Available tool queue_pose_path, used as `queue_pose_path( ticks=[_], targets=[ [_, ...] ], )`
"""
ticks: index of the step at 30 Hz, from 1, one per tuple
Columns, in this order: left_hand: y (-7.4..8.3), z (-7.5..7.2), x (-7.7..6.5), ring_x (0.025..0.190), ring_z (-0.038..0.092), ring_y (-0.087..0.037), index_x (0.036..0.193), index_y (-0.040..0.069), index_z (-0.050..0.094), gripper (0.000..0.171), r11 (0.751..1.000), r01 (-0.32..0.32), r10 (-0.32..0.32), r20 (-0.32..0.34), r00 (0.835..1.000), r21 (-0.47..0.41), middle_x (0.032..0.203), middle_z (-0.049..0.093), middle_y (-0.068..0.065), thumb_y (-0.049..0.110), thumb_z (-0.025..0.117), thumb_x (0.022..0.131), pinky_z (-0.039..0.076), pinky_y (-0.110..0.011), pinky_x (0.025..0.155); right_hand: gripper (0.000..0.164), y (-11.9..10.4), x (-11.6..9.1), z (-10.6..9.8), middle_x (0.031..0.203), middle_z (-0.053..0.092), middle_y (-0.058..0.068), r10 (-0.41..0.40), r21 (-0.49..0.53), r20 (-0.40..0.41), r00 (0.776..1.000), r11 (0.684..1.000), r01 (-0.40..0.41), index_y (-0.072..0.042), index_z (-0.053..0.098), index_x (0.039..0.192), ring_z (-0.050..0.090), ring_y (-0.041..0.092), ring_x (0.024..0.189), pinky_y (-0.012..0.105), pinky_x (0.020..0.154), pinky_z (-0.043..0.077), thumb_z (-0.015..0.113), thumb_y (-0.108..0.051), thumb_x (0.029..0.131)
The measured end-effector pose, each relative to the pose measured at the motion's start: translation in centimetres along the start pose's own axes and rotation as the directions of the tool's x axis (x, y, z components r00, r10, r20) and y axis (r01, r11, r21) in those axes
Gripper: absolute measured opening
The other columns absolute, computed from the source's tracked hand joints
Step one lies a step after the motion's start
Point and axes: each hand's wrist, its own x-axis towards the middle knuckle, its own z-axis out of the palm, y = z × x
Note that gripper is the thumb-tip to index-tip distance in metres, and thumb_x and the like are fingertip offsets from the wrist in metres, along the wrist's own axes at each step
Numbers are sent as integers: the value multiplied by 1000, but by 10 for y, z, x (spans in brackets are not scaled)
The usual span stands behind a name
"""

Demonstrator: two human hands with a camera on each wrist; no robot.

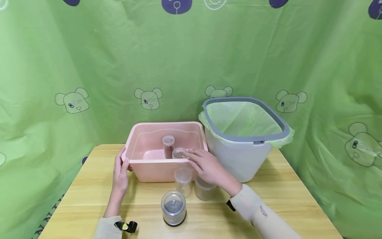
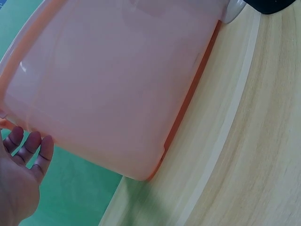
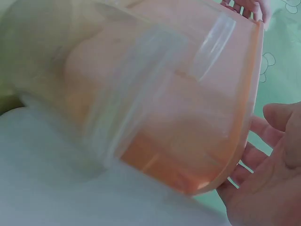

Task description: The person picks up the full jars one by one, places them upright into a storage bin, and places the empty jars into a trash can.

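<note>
A pink plastic basin (image 1: 161, 171) stands on the table. My left hand (image 1: 120, 172) holds its front left corner, with fingertips (image 2: 44, 150) against the rim. At the front right, my right hand (image 1: 207, 166) lies over the rim with fingers fairly straight; its thumb stands off the edge in the right wrist view. Inside the basin are a tall clear jar (image 1: 168, 147) with brownish contents and a shorter jar (image 1: 179, 153) of small bits beside the right fingertips. In front stand two clear jars, one slim (image 1: 183, 184) and one wider (image 1: 204, 192), partly under my right hand.
A dark-based clear container (image 1: 173, 209) stands nearer the table's front. Right of the basin is a pale bin (image 1: 235, 159) with a grey rim and a green liner bag. A green printed cloth (image 1: 179, 59) hangs behind the wooden table (image 1: 238, 215).
</note>
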Motion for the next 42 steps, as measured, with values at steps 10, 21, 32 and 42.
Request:
queue_pose_path(
  ticks=[10,21,32,42],
  targets=[
    [0,-1,-5,79,50,-16,160,13,37,49,1000,19,-19,-6,1000,6,102,51,-18,15,39,111,49,-22,71,42,11,-13,9,149,56,21,-25,-21,-39,999,999,25,-12,61,146,48,41,144,58,123,30,60,-13,103],
    [9,2,-5,83,45,-14,157,12,45,48,983,37,-22,-87,996,178,105,41,0,17,47,109,45,-19,71,48,14,-14,9,150,56,18,-24,-7,-67,997,1000,23,-13,58,148,48,40,144,57,122,32,64,-11,100],
    [32,7,-2,100,44,-18,146,15,57,54,931,0,104,-266,958,364,120,41,-7,13,70,93,39,-33,89,50,4,-20,-8,152,55,10,-2,53,-79,997,999,6,-15,57,149,47,34,146,52,120,38,66,-15,100],
    [66,24,-17,116,42,-27,147,11,56,68,816,-344,377,23,926,465,127,48,-24,13,77,82,37,-49,96,46,-29,-39,-63,141,63,10,-140,90,-319,937,980,177,-12,66,138,61,29,130,45,109,51,73,-9,93]
  ],
)
